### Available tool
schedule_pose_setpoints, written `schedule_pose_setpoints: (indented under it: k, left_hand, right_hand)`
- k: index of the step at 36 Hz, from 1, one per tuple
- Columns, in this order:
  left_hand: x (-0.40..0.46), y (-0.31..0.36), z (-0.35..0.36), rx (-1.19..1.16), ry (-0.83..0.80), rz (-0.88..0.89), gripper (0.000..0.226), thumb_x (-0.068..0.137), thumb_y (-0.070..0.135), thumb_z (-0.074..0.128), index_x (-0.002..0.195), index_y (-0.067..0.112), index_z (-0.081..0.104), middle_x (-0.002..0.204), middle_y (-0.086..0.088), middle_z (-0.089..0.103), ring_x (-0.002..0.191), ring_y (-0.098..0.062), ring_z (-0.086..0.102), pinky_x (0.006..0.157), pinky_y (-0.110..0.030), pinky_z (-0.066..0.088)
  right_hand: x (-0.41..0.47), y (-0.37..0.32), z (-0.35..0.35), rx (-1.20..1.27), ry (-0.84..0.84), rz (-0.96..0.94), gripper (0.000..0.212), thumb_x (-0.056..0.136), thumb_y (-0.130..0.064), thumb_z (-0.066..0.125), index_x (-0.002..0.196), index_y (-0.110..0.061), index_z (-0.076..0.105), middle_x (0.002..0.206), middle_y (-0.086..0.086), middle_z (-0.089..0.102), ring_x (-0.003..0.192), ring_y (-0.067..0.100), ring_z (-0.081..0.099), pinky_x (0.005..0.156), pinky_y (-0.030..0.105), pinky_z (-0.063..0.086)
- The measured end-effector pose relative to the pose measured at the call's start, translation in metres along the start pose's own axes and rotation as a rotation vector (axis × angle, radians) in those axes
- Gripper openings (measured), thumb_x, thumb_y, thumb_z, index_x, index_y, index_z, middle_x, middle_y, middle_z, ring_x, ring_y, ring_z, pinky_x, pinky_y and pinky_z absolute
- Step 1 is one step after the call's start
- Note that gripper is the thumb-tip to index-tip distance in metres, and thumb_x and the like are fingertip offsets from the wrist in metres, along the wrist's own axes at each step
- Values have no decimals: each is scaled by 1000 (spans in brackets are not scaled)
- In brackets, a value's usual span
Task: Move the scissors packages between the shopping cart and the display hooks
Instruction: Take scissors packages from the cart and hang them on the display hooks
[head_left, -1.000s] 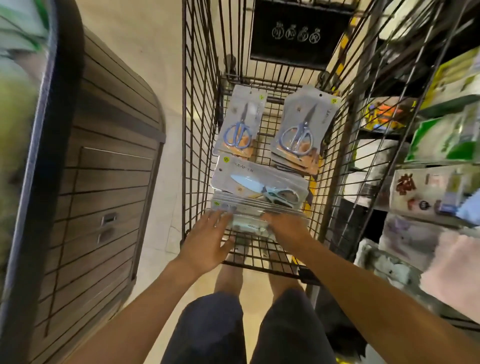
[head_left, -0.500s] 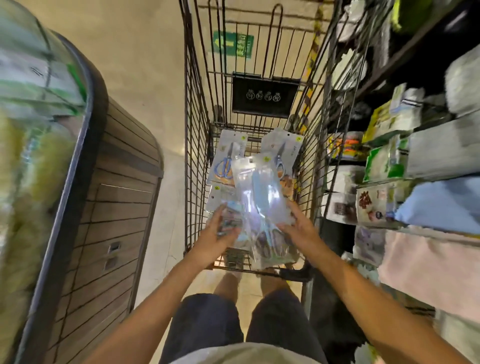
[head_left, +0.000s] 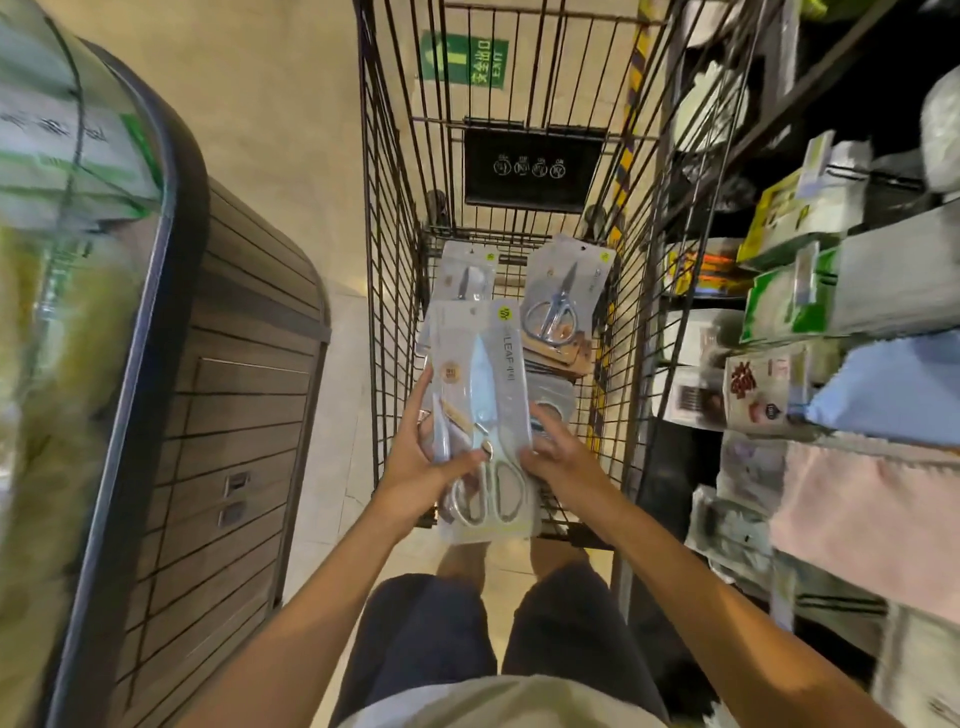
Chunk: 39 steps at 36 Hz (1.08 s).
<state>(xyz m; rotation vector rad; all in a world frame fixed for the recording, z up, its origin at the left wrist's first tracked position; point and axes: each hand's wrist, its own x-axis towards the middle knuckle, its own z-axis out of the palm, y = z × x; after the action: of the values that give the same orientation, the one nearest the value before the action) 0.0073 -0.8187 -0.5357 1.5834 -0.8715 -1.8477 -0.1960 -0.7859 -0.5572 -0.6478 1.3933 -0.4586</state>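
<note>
Shop aisle, pale tiled floor (head_left: 322, 374); dark wood-panelled cabinet (head_left: 234, 415) on the left, crowded shelving (head_left: 831, 312) of packaged goods on the right. Wire shopping cart (head_left: 395, 260) straight ahead, seen from above.

Held above the near end of the cart: a bundle of scissors packages (head_left: 485, 415), upright, blades pointing away, handles toward the body. Left hand (head_left: 421, 467) gripping the bundle's left edge, thumb across the front near the pivot, fingers curled behind. Right hand (head_left: 561, 452) gripping the right edge, fingers wrapped round the side. Several cards apparently stacked behind the front one; exact count not readable.

Lying in the cart: a second pack of scissors (head_left: 558, 306) at far right on top of a small stack, and another pack (head_left: 470, 275) at far left, partly hidden behind the raised bundle.

No display hooks recognisable among the shelves on the right; too blurred to tell.

Judged progress: early to middle. One bundle lifted clear, none visibly hung yet. Left to do, probably: carrying this bundle to the hooks, threading the hang holes, then returning for the two groups remaining in the cart.
</note>
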Motion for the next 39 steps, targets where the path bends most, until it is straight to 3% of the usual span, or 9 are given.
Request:
schedule_pose_setpoints:
  k: [4,11,17,21,25,27,32,36,39]
  left_hand:
    - [4,-7,-14,61,58,25,96,77,2,84,141,61,42,150,-2,53,138,-27,51,101,-61,51]
    - [13,-22,-28,255,214,149,95,86,-6,72,154,45,29,155,7,46,141,-15,48,112,-49,46]
    - [25,-40,-41,276,204,180,98,87,-12,69,158,41,27,160,12,39,147,-15,41,114,-56,42]
    - [29,-40,-38,280,216,191,95,88,-10,68,160,35,24,160,12,38,146,-13,41,110,-56,46]
    - [34,-37,-34,302,247,183,98,87,-9,70,159,37,24,159,14,40,144,-12,43,110,-51,48]
    - [35,-35,-33,300,243,183,97,87,-8,70,159,39,25,159,14,40,144,-11,43,110,-52,48]
    - [36,-25,-32,293,248,203,94,87,-7,70,155,42,27,158,16,40,145,-7,41,112,-49,47]
    - [27,-10,-32,289,258,202,93,87,-8,70,156,40,28,157,20,40,144,-2,40,114,-43,45]
    - [16,7,-33,300,253,228,93,87,-6,71,159,32,26,159,16,38,145,-3,38,118,-42,40]
  right_hand:
    - [15,17,-14,-261,56,-8,54,100,-9,57,146,-35,45,117,-8,70,100,6,69,91,34,59]
    - [61,76,-21,-729,72,-65,64,85,-5,71,140,-30,50,130,3,57,108,20,64,92,42,58]
    - [81,87,-10,-1144,75,-241,55,87,-4,69,139,-12,54,138,9,58,124,29,55,102,40,47]
    - [95,116,-12,-1313,142,-313,64,75,-9,82,135,-6,59,124,17,64,111,36,63,90,45,54]
    - [98,126,-12,-1469,54,-294,80,57,-9,93,131,-16,65,105,7,72,89,26,71,68,35,60]
    - [99,127,-12,-1483,18,-303,88,58,-6,92,138,-20,59,114,5,73,93,25,73,68,34,61]
    - [110,126,-16,-1357,-145,-322,90,93,0,61,161,-33,11,156,9,43,134,34,51,103,44,51]
    - [93,91,-24,-1292,-179,-249,57,102,-25,54,155,-33,35,150,6,51,130,25,55,103,34,47]
    - [71,63,-36,-1025,-32,-144,55,96,-27,66,148,-26,48,118,9,72,95,25,72,78,35,58]
